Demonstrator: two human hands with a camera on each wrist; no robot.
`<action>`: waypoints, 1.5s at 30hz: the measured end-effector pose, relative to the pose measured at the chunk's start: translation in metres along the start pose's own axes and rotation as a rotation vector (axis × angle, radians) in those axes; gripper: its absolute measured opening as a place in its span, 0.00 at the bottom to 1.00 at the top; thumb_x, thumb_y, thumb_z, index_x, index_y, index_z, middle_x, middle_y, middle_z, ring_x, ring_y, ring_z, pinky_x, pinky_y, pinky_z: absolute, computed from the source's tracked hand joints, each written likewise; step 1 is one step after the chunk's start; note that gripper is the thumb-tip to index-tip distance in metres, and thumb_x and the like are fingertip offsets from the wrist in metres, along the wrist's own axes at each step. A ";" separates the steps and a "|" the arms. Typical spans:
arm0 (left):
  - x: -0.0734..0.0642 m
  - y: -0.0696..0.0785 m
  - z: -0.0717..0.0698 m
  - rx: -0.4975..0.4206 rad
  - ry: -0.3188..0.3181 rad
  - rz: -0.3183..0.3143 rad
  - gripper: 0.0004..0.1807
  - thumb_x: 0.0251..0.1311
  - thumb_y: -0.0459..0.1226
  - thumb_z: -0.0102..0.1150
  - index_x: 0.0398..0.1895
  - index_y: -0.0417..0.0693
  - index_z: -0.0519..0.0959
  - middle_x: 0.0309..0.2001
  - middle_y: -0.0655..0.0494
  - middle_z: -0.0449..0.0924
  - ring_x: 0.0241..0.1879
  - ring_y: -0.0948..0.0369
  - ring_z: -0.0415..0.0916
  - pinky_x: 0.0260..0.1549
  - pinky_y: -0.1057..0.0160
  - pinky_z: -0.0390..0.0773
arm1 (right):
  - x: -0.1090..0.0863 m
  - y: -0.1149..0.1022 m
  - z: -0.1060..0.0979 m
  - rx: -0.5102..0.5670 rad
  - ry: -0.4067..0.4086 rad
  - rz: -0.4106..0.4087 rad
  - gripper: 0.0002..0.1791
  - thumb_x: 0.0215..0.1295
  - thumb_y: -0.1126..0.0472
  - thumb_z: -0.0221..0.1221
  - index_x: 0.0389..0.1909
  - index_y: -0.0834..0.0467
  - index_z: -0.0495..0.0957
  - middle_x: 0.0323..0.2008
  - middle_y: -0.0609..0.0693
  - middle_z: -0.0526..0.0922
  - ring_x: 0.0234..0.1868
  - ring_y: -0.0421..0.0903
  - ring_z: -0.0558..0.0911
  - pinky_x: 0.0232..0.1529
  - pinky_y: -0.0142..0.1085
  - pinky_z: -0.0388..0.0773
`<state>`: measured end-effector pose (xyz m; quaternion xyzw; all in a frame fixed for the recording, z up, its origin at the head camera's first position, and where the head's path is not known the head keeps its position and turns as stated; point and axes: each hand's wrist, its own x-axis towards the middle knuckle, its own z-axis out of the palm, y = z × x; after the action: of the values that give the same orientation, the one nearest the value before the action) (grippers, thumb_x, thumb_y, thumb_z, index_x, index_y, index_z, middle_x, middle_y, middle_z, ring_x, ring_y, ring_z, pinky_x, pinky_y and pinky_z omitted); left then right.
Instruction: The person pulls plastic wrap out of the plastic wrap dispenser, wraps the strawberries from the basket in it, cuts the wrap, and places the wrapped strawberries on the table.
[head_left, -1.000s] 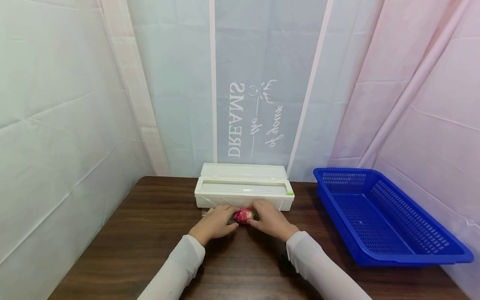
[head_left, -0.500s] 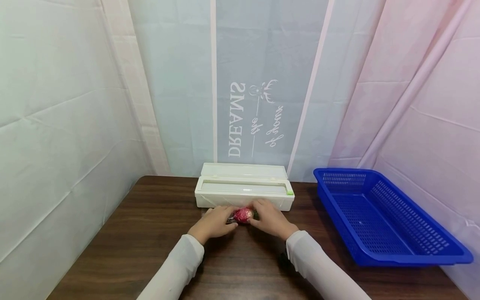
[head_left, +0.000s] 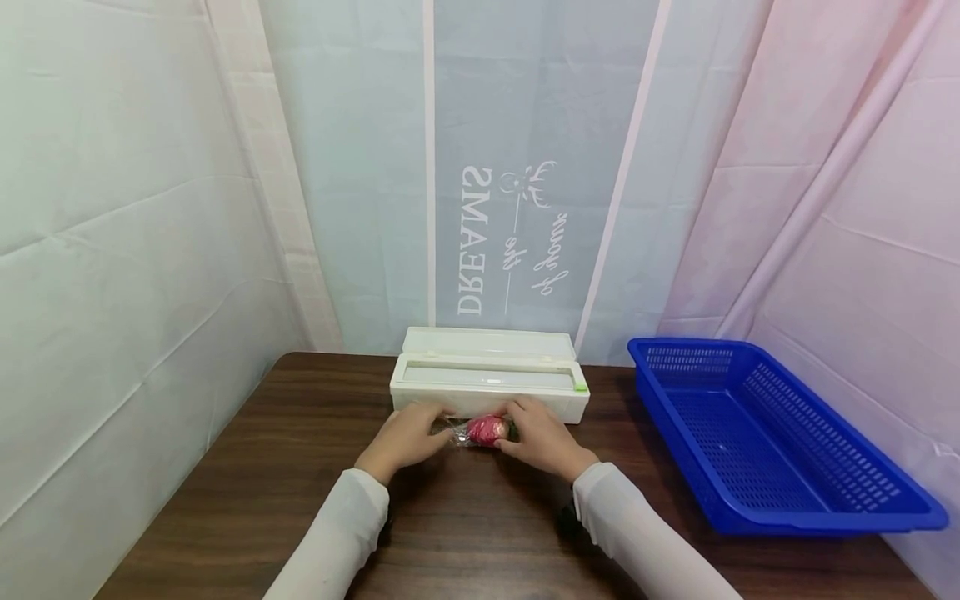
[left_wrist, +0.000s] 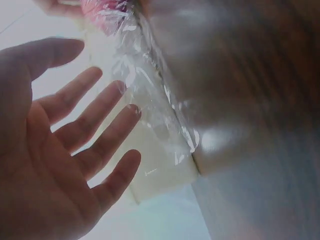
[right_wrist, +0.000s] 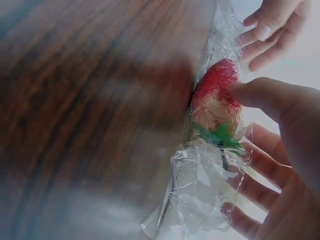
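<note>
**Right hand (head_left: 543, 437) grips, left hand (head_left: 403, 437) spreads!**

Here's the left, palm showing, fingers fanned beside the clear film (left_wrist: 150, 100); contact is hard to call. Across from it, the right sets its thumb on the wrapped red fruit (head_left: 486, 430), fingers curled behind. Count them: two hands, one fruit, lying on the surface (head_left: 465, 533) before one white box (head_left: 420, 402), lid raised, and one blue basket (head_left: 825, 526) off right!
</note>
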<state>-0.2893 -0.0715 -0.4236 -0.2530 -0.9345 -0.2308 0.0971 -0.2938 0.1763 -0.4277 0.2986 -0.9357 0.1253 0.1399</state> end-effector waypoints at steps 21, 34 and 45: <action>0.005 -0.045 -0.020 -0.347 0.442 -0.270 0.14 0.56 0.35 0.55 0.47 0.44 0.77 0.44 0.44 0.74 0.42 0.52 0.67 0.43 0.49 0.71 | -0.002 -0.001 0.000 0.029 -0.019 0.014 0.23 0.58 0.39 0.59 0.45 0.51 0.75 0.45 0.45 0.75 0.46 0.42 0.70 0.44 0.45 0.73; 0.013 -0.057 -0.016 -0.462 0.319 -0.449 0.36 0.61 0.47 0.54 0.67 0.39 0.58 0.62 0.37 0.60 0.59 0.47 0.60 0.57 0.43 0.66 | -0.003 -0.002 -0.003 0.059 0.004 -0.012 0.20 0.58 0.43 0.60 0.45 0.52 0.75 0.45 0.47 0.76 0.45 0.43 0.71 0.43 0.46 0.72; 0.016 -0.057 -0.014 -0.521 0.243 -0.474 0.38 0.65 0.50 0.51 0.70 0.39 0.53 0.66 0.36 0.58 0.61 0.45 0.60 0.57 0.43 0.67 | -0.004 0.001 -0.003 0.062 0.003 -0.010 0.20 0.60 0.43 0.59 0.47 0.52 0.75 0.47 0.47 0.76 0.48 0.44 0.71 0.46 0.48 0.73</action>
<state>-0.3313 -0.1148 -0.4283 -0.0165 -0.8588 -0.5052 0.0835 -0.2909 0.1801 -0.4261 0.3076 -0.9296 0.1540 0.1324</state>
